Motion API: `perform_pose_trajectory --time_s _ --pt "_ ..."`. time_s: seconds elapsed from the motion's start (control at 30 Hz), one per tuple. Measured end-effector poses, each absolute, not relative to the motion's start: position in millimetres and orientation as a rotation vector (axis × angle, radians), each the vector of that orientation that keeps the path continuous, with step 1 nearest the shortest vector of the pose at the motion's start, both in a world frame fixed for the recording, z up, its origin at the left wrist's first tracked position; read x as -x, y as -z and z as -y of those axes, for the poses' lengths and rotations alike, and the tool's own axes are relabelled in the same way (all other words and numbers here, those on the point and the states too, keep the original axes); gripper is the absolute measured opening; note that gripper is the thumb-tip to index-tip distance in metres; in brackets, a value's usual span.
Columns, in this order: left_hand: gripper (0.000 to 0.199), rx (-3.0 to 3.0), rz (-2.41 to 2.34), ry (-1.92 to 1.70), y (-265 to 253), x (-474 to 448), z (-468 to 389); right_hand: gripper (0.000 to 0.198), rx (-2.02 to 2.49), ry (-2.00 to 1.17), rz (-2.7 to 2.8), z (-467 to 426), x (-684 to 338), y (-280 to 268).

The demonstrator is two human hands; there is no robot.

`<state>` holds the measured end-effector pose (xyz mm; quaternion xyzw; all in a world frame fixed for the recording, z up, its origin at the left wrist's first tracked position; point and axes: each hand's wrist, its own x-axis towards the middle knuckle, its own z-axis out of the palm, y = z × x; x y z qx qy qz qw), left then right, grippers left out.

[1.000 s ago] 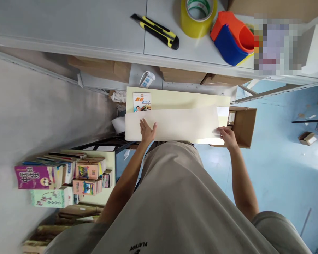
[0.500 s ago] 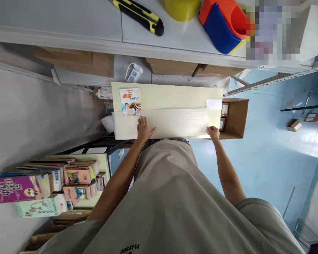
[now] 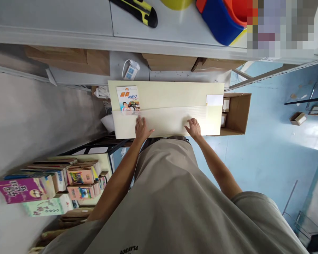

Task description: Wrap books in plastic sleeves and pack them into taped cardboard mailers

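A large cream sheet [image 3: 175, 94] lies spread below the shelf, with its near part folded up as a flap [image 3: 169, 120]. My left hand [image 3: 141, 127] lies flat on the flap's left half, fingers spread. Flat on the middle of the flap, my right hand [image 3: 194, 127] also has its fingers apart. A small colourful booklet [image 3: 127, 98] sits on the sheet at the left, its lower edge under the flap. A white card [image 3: 214, 100] shows at the sheet's right end.
A grey shelf [image 3: 69, 21] above holds a yellow-black utility knife [image 3: 137, 10], a yellow tape roll and an orange-blue tape dispenser [image 3: 222, 17]. An open cardboard box [image 3: 237, 113] stands right of the sheet. Stacks of books [image 3: 47, 185] fill the lower left. Blue floor lies to the right.
My right hand let go of the flap's right edge and slid left to press flat on its middle. The flap now lies flatter over the sheet. My left hand stayed put.
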<state>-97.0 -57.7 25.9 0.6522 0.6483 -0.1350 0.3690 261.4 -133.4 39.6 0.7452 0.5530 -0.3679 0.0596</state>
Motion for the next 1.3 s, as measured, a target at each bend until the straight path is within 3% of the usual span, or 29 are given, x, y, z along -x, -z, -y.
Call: perform_pose_trajectory --time_s 0.13,0.27,0.47,0.57,0.67,0.83,0.93,1.1,1.3 --pt "0.119 -1.679 -1.683 0.329 -28 106 56 0.043 -2.209 1.088 -1.69 133 -255 -36" --pt "0.098 -1.687 -1.707 0.258 -27 107 59 0.038 -2.26 1.101 -1.671 134 -259 -40" --pt "0.075 -1.637 -1.655 0.217 -25 108 51 0.003 -2.462 1.262 -1.649 111 -233 -57" --pt "0.056 -1.585 -1.652 0.154 -24 121 33 0.013 -2.382 1.382 -1.784 80 -186 -62" --pt "0.046 -1.544 -1.739 0.023 -24 145 5 0.009 -2.245 1.489 -1.916 40 -119 -60" --pt "0.052 -1.522 -1.908 -0.162 -20 183 -47 0.029 -1.94 1.523 -2.06 -19 -15 -42" --pt "0.059 -1.413 -1.988 -0.088 -14 191 -72 0.033 -2.001 1.502 -1.953 -36 18 -24" --pt "0.053 -1.298 -2.062 0.04 -4 197 -99 0.045 -2.2 1.47 -1.768 -32 33 1" --pt "0.017 -1.376 -1.837 0.034 1 219 -128 0.031 -2.383 1.525 -1.737 -15 31 24"
